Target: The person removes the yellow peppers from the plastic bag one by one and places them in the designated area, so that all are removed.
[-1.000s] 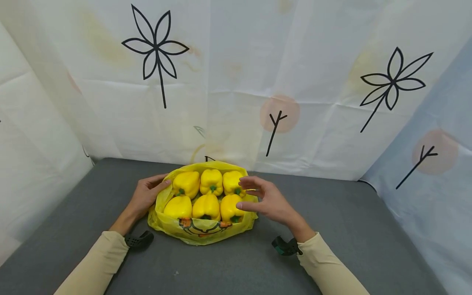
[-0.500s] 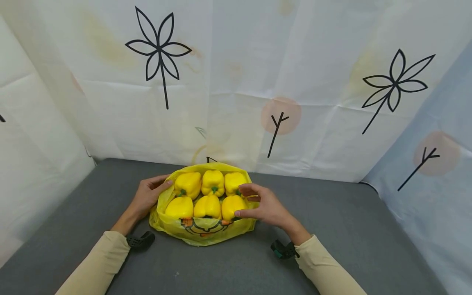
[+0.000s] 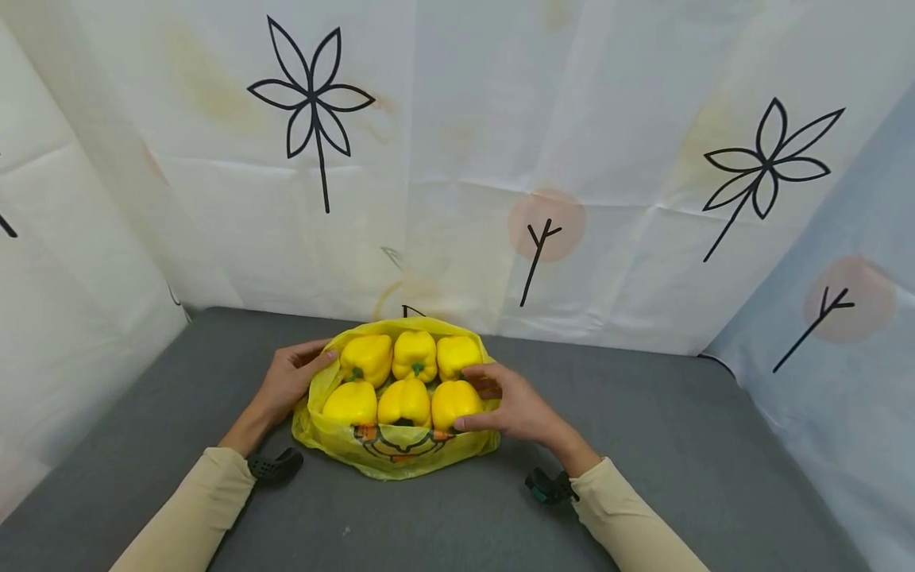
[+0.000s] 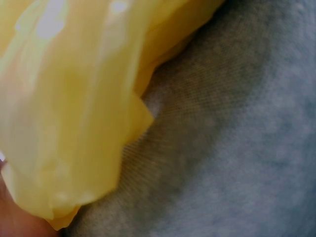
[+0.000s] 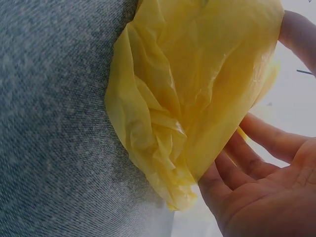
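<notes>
Six peppers (image 3: pixel 403 400) are sitting in a bag (image 3: pixel 393 459) stretching left to right on the desk (image 3: pixel 643 429). The right hand (image 3: pixel 525 407) is hanging nearest the front-right pepper (image 3: pixel 450 401), just left of its palm, grip spread, the bag's right side intervening. The left hand (image 3: pixel 286 383) is pinching the bag's left rim.

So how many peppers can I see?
6 yellow bell peppers, all in the yellow plastic bag: left, middle and right in the far row, and the same in the near row. More could be hidden underneath.
</notes>
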Tool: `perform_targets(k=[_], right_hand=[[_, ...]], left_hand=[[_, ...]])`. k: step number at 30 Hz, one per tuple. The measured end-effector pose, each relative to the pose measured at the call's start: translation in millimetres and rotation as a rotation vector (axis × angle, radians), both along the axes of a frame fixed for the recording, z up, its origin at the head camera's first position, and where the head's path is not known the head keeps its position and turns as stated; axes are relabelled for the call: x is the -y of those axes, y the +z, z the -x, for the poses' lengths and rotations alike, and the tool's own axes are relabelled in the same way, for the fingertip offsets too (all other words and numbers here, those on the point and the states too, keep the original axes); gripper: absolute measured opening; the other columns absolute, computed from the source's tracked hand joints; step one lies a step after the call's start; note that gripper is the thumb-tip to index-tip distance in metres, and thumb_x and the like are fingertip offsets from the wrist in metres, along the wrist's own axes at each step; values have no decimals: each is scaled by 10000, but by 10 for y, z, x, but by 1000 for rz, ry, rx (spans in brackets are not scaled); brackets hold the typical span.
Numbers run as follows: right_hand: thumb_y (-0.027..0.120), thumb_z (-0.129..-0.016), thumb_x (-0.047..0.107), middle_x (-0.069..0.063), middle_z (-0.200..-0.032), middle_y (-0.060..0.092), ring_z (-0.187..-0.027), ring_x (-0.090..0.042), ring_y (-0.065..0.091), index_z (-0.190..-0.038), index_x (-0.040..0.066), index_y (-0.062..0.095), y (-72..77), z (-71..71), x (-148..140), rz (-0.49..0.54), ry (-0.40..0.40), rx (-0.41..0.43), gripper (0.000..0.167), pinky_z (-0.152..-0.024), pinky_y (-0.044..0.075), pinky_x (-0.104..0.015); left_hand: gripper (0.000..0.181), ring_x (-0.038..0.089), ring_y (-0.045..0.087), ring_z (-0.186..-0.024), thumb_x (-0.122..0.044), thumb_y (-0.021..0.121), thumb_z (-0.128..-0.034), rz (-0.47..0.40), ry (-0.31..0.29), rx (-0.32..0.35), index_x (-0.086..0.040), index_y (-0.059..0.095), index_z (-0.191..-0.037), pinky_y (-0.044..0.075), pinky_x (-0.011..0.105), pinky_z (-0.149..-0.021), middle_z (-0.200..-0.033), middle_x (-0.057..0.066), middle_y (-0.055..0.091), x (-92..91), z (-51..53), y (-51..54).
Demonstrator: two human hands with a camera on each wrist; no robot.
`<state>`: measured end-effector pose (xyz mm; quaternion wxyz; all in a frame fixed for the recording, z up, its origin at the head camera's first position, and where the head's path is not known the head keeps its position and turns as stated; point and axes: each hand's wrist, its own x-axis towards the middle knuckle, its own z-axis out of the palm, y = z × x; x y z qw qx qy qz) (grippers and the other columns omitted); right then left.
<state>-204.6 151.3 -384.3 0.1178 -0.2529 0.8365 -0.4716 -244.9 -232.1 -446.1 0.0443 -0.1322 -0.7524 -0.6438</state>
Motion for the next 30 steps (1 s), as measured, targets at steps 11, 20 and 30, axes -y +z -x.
perform_targets(k=[11, 20, 30], right_hand=[[843, -861, 288, -122, -1397, 552, -1215, -277, 590, -1495, 40, 479, -49, 32, 4, -20, 38, 46, 772, -1007, 510, -439], [838, -863, 293, -101, -1368, 565, -1169, -244, 597, -1491, 62, 487, -63, 54, 15, -44, 67, 57, 755, -960, 525, -395], [864, -826, 237, -85, -1311, 588, -1113, -239, 602, -1450, 75, 533, -82, 51, 21, -33, 81, 42, 725, -910, 538, -386]], left_hand=[[516, 80, 671, -1038, -272, 622, -1040, -7, -1, 27, 49, 540, -1436, 588, 272, -839, -1244, -69, 647, -2, 0, -9], [510, 75, 675, -1031, -252, 618, -1043, -19, -9, 21, 65, 533, -1434, 590, 268, -832, -1216, -108, 652, -2, 13, 0], [489, 68, 680, -1021, -217, 607, -1049, -15, -8, 18, 79, 528, -1430, 591, 262, -824, -1205, -122, 658, -2, 4, 12]])
